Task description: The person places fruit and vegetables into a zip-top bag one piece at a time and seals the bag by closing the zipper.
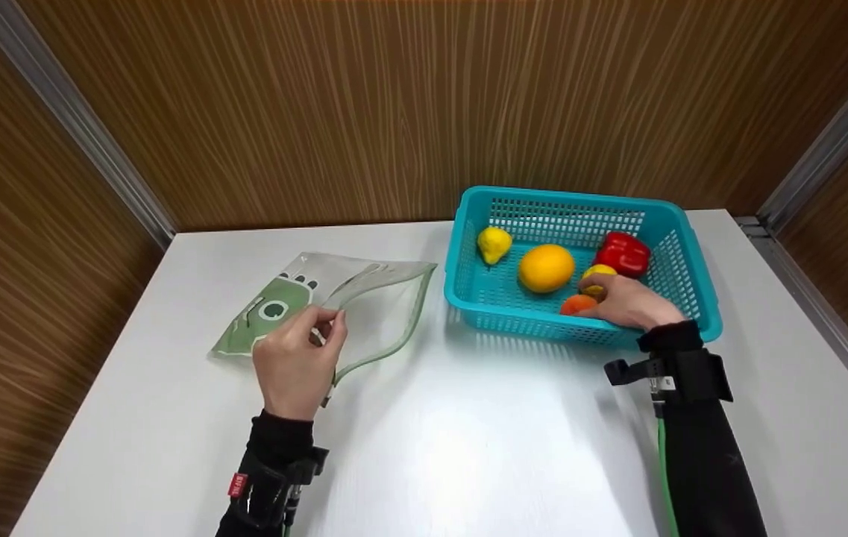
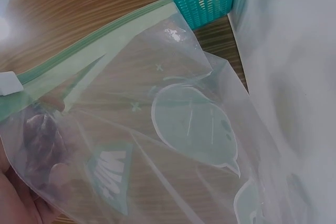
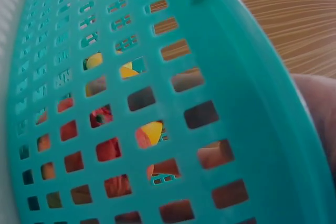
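Zip bag (image 1: 319,287): seen at left on the white tabletop (image 1: 409,477), just beside the basket; mouth parted toward the right; near edge held up.
Bag progress: opening step judged done; no item made out inside in the head view; a dark blurred patch near the hand, seen through plastic in the left wrist view, cannot be identified.
Left hand (image 1: 297,365): held over the bag's near edge, back of hand turned up; thumb and forefinger pressed together, bag rim pinched; other fingers folded in.
Left forearm (image 1: 282,436): black-sleeved, angled forward and slightly right.
Right forearm (image 1: 714,462): black-sleeved, angled forward and slightly left.
Right hand (image 1: 629,300): reached over the near wall into the basket, palm down; fingers bent over two pieces; whether either is pinched cannot be told, tips being hidden; view from right wrist mostly blocked by the basket wall.
Basket (image 1: 513,315): teal, set at right; five pieces visible inside.
Produce, near to far: orange fruit (image 1: 575,303) and yellow fruit (image 1: 600,270) at the right hand; large yellow-orange fruit (image 1: 546,268) mid-basket; red pepper (image 1: 622,254) behind the hand; yellow pear (image 1: 494,245) at far left.
Left to do: early stage judged; no visible piece is lifted clear of the basket.
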`<state>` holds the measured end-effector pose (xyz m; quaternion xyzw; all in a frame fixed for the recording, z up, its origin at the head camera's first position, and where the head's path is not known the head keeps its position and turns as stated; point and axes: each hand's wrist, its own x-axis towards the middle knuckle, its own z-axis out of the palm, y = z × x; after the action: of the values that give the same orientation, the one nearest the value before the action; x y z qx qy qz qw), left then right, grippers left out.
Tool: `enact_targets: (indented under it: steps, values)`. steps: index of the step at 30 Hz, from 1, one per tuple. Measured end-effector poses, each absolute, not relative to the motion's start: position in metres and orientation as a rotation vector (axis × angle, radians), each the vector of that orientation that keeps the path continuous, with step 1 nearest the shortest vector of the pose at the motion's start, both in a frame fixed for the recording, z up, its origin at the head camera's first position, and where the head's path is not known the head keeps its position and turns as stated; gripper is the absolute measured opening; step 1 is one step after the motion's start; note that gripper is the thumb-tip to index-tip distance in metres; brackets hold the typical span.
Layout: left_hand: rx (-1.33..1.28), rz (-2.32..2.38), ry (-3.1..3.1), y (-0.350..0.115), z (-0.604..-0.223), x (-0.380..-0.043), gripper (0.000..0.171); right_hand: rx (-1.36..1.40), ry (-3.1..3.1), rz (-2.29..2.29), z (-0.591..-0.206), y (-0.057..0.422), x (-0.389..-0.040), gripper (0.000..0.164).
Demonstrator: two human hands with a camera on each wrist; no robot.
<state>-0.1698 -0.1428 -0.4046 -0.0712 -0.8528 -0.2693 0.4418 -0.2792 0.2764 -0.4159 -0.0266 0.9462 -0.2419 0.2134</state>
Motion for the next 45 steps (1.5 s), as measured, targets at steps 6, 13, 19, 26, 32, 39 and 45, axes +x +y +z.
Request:
enact_targets:
  steps: [6,13,19,26,32,39,45]
  values:
    - [-0.188,-0.667,-2.119,-0.14,-0.405,-0.171,0.01,-0.079,2.61,-0.692,-0.417,0.279,-0.28,0.059]
    - [-0.185,-0.672,-2.122,-0.139,-0.407,-0.171,0.01,-0.051,2.638,-0.718,-0.418,0.279,-0.281,0.07]
    - [-0.194,-0.679,-2.114,-0.139,-0.408,-0.171,0.009,-0.059,2.724,-0.742,-0.418,0.278,-0.281,0.068]
    - [-0.198,-0.674,-2.129,-0.139,-0.408,-0.171,0.01,0.002,2.806,-0.812,-0.419,0.277,-0.279,0.07]
    - [-0.192,-0.677,-2.127,-0.139,-0.408,-0.171,0.01,0.087,2.898,-0.946,-0.418,0.276,-0.277,0.062]
    - [-0.182,-0.696,-2.135,-0.139,-0.407,-0.17,0.009,0.1,3.02,-1.123,-0.408,0.264,-0.269,0.055]
    - [-0.182,-0.696,-2.134,-0.14,-0.405,-0.17,0.009,0.032,3.081,-1.216,-0.398,0.249,-0.257,0.055]
